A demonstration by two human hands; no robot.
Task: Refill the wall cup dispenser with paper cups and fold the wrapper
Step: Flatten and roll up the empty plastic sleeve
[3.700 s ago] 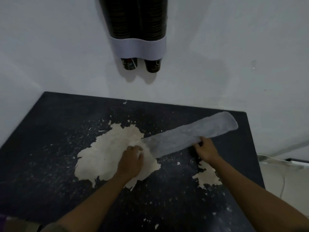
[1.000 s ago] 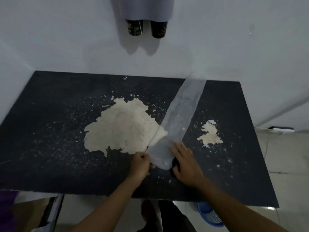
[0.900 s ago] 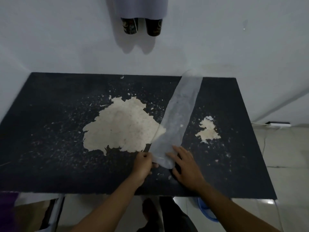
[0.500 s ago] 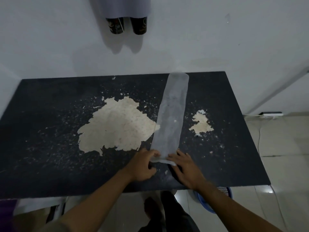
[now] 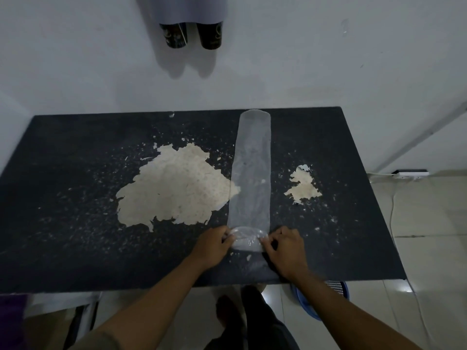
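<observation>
Head view: looks down on dark table (image 5: 75, 152) set against white wall; both forearms reach in from bottom edge.
Wrapper: clear plastic wrapper (image 5: 252, 173) lies flat, lengthwise away from person, far end near table's back edge, near end between the hands; left edge overlaps the large worn patch (image 5: 174, 188).
L hand: left hand (image 5: 213, 245) at near-left corner of wrapper, fingers curled, pinching the film.
R hand: right hand (image 5: 284, 246) at near-right corner, fingers curled, pinching the film.
Near end: turned up and over onto itself, one short fold or roll begun.
Dispenser: wall cup dispenser (image 5: 187, 8) above table, two dark cups (image 5: 192, 35) showing at its bottom; refill judged done.
Step in hand: folding wrapper, first turn.
Next move: needs both corners moved fwd together, even pace, fold kept square to the strip; press crease flat before next turn.
Risk: thin film may spring back or skew if one side leads.
</observation>
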